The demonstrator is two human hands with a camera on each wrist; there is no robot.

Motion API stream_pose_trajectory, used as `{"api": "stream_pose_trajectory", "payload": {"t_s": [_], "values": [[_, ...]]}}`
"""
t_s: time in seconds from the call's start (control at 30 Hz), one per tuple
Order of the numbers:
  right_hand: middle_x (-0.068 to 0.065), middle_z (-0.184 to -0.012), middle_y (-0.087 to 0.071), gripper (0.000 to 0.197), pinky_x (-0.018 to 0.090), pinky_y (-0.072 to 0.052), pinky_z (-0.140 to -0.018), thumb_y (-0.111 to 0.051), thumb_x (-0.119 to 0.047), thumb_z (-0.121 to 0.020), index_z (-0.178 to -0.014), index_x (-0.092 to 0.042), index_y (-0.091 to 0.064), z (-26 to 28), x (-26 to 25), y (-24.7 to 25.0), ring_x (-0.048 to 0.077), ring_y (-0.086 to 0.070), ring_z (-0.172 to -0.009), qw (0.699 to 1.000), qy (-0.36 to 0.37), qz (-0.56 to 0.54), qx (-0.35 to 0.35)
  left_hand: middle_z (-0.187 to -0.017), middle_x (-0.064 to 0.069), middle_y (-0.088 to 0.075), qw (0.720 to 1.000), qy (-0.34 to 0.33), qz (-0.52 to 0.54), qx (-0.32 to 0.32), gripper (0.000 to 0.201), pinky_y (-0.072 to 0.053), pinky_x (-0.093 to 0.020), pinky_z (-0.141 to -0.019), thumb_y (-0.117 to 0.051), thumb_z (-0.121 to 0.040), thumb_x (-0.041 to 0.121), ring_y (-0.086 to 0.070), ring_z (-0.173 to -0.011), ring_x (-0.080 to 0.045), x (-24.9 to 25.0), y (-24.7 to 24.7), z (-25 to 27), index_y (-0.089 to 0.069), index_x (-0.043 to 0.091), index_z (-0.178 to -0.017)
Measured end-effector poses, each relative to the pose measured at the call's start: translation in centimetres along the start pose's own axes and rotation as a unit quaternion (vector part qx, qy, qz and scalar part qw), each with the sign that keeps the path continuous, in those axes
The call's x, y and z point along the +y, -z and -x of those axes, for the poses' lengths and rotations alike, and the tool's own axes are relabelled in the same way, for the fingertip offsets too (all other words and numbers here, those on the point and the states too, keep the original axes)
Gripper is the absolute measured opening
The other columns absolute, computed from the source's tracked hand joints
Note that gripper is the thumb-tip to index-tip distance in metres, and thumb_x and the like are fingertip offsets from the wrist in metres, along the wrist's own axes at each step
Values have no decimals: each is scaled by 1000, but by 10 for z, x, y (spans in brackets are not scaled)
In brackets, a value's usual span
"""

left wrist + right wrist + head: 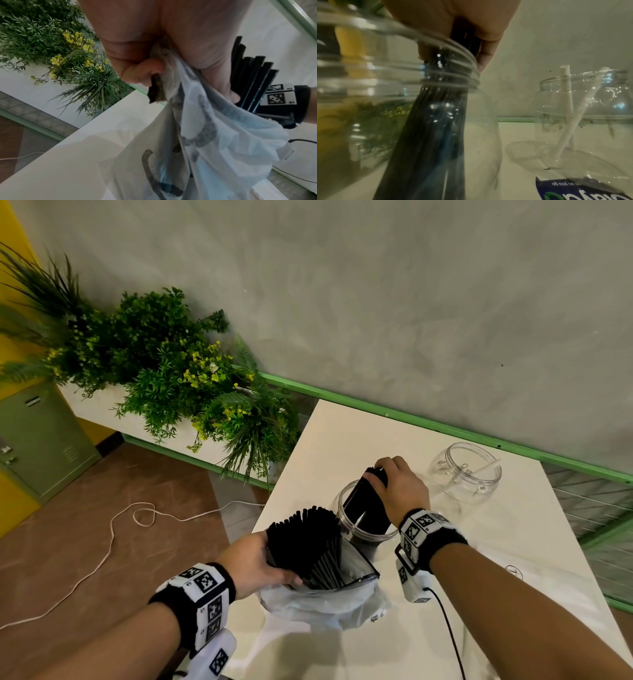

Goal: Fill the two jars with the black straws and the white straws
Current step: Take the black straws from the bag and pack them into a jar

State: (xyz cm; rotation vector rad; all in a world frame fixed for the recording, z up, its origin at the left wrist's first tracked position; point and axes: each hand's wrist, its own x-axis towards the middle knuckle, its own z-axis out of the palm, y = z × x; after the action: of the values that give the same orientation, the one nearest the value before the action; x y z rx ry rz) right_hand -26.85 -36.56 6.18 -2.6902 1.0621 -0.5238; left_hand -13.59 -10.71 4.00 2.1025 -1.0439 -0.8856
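My right hand [402,487] is clamped round the top of a bunch of black straws [368,508], w/ the lower ends down inside the near jar [346,529], leaning toward the far-left side of its mouth. In the right wrist view my fingers [488,54] wrap the bunch just above the threaded rim.

My left hand [253,563] grips the rim of a white plastic bag [325,607] at the table's [496,628] near-left edge, thumb on the front. Inside it a clear pack [356,563] stands w/ more black straws [305,539] sticking up & fanned out. Left wrist view: fingers [140,71] curled into the bag film, pinching it.

Far jar [466,474] sits to the right of the near one, apart from it, clear, w/ two white straws [568,108] crossed inside, tips poking just past the rim. Plants [164,364] left of the table, by the grey wall.
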Motion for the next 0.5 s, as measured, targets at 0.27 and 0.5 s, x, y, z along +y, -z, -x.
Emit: {"api": "stream_pose_trajectory", "payload": {"t_s": [0.27, 0.5], "values": [[5, -116, -56, 37, 37, -48, -83, -53, -36, -96, -128, -19, -51, -8, 3, 1, 26, -54, -105, 997, 42, -51, -45, -75, 20, -66, 1000, -7, 19, -9, 40, -39, -7, -58, -90, -53, 34, -58, -71, 15, -2, -1, 0, -60, 36, -80], [9, -110, -59, 25, 30, -35, -82, -44, -25, -101, -113, -9, -58, -16, 0, 1, 29, -51, -104, 995, 29, -79, -49, -78, 21, -68, 1000, -13, 18, -9, 40, -40, -9, -60, -89, -54, 36, -59, -77, 11, -3, -1, 1, -60, 38, -82]]}}
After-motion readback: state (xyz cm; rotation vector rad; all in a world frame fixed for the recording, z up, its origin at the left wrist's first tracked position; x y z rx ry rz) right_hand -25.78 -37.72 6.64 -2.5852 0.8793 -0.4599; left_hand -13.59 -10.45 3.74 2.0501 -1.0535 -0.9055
